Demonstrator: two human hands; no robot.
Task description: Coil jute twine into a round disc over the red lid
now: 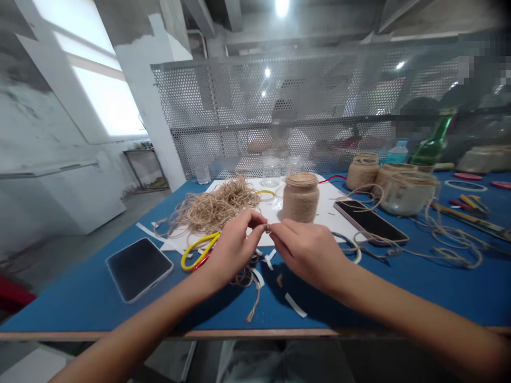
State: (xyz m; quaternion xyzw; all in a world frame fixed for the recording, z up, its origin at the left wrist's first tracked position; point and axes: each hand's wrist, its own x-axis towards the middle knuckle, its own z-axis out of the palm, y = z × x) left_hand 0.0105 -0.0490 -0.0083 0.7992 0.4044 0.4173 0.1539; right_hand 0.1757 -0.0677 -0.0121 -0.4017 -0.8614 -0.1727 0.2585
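Note:
My left hand (235, 247) and my right hand (313, 250) meet over the front of the table, thumbs and fingertips pinched together. Between them is a short bit of jute twine (267, 227), mostly hidden by the fingers. Just behind stands an upright jar wrapped in twine (301, 201). A loose heap of twine (217, 206) spreads behind my left hand. Yellow-handled scissors (190, 253) lie beside my left wrist, partly covered. Under the hands are a frayed twine end (252, 309) and white paper strips (296, 306).
On the blue table (80, 295) a tablet (139, 268) lies left and a phone (371, 222) right. More twine-wrapped jars (362, 173), a half-wrapped glass jar (409, 196), a green bottle (435, 141) and loose twine fill the right. A perforated metal screen (239, 111) stands behind.

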